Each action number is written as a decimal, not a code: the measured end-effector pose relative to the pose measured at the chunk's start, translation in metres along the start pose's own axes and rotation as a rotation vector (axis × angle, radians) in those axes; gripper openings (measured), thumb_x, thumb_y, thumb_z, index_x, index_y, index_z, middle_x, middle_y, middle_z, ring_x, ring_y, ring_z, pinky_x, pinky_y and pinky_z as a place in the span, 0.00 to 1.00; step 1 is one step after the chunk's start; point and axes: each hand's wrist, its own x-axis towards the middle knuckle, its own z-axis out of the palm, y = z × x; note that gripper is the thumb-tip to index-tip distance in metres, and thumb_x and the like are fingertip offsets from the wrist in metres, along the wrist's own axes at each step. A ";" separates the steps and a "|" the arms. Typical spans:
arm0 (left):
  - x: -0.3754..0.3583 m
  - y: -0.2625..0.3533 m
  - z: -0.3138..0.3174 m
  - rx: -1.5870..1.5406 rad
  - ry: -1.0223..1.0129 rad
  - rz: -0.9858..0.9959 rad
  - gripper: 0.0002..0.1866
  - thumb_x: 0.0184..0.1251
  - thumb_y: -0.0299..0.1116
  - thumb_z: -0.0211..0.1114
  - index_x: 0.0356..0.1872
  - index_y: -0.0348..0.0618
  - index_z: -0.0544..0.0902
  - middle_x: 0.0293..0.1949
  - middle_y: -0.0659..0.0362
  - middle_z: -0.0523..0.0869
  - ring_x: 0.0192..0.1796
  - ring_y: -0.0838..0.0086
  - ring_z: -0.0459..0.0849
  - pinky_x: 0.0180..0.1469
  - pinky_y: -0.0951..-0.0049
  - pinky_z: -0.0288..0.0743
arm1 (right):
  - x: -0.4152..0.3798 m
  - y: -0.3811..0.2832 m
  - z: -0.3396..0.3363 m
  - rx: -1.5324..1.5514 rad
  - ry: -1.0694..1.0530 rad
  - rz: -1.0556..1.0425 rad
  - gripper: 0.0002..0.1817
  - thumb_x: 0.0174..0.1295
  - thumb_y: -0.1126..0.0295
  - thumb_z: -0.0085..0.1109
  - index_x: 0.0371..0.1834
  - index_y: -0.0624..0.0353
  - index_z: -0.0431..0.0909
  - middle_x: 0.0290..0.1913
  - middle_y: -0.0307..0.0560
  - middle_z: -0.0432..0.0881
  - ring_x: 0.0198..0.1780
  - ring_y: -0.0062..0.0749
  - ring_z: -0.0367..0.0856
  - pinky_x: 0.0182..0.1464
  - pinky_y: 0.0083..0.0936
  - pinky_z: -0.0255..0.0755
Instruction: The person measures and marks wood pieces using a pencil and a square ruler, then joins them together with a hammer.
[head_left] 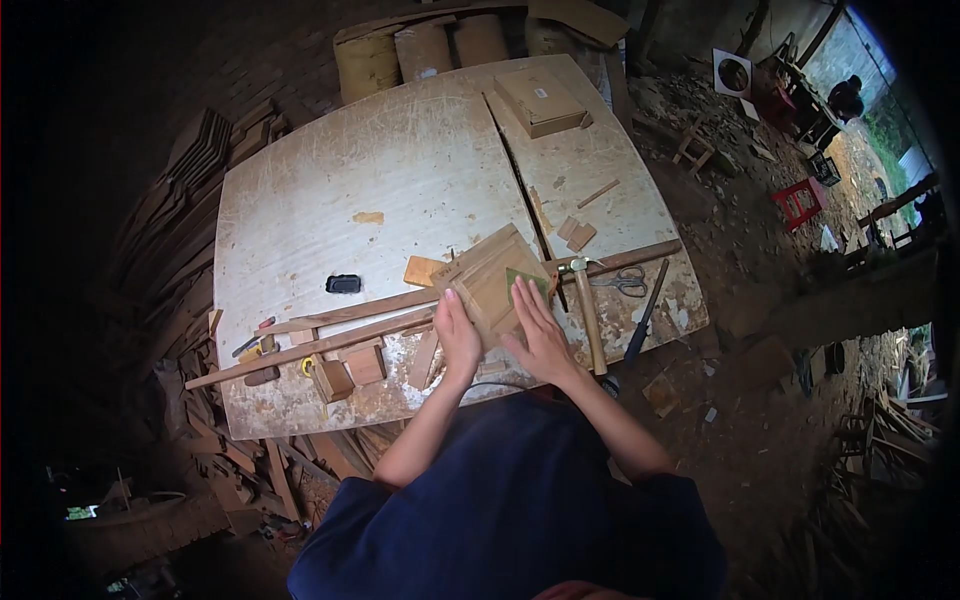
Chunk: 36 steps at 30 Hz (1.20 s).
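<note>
A square wooden panel lies tilted in front of me, near the front of the table. My left hand grips its left lower edge, the fingers partly hidden beneath it. On the panel's right side, my right hand presses a piece of green sandpaper under its outstretched fingers. Just right of the panel, a claw hammer with a wooden handle lies beside dark scissors. A small orange-yellow block sits at the panel's upper left.
Long wooden strips cross the worn tabletop. Small wood blocks lie at front left, a black tray farther back. A dark long tool and a cardboard box are on the right. Scrap wood surrounds the table.
</note>
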 end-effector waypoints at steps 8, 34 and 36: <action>-0.010 -0.005 0.002 0.146 -0.069 0.112 0.26 0.94 0.43 0.43 0.43 0.31 0.82 0.31 0.53 0.84 0.36 0.73 0.79 0.44 0.62 0.75 | 0.014 0.033 -0.009 -0.003 -0.087 0.035 0.45 0.76 0.54 0.60 0.89 0.65 0.53 0.89 0.62 0.56 0.90 0.60 0.49 0.87 0.54 0.50; -0.025 -0.027 -0.013 0.190 -0.163 0.010 0.26 0.93 0.41 0.45 0.42 0.31 0.84 0.32 0.50 0.87 0.37 0.70 0.82 0.45 0.62 0.76 | 0.004 -0.010 0.000 0.100 -0.183 -0.128 0.35 0.78 0.58 0.56 0.85 0.61 0.65 0.86 0.56 0.65 0.87 0.57 0.58 0.85 0.48 0.56; -0.022 -0.018 -0.017 0.166 -0.161 -0.022 0.26 0.93 0.41 0.45 0.41 0.31 0.84 0.31 0.51 0.87 0.37 0.72 0.81 0.44 0.62 0.75 | 0.011 0.005 -0.001 0.120 -0.266 -0.218 0.35 0.79 0.58 0.57 0.85 0.61 0.65 0.86 0.56 0.65 0.88 0.58 0.57 0.85 0.47 0.57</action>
